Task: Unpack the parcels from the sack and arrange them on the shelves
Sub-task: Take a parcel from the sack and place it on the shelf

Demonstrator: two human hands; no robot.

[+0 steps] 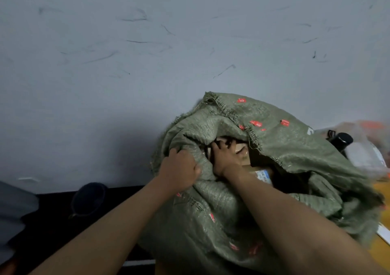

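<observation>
Nearest the lens: two bare forearms, reaching forward and down into a green woven sack (285, 148). Slumped against a scuffed grey wall (147, 42), mouth gaping toward the camera, weave limp and crumpled, edge frayed. Left hand (179, 171) bunched around a fold of the rim, fingers (195, 170) clenched on the cloth, wrist bent over it, holding the mouth open. Right hand (226, 158) sunk past the rim, fingers splayed flat on a brown cardboard parcel (240, 148) inside; nothing pinched there. Second parcel with a white printed label (262, 174) just beside the right wrist, likewise down in the sack. Probably stiff, fairly light boxes, smooth-faced; best taken by an edge or corner, not the flat face. Sack soft and apt to collapse inward if released. No shelves in view.
</observation>
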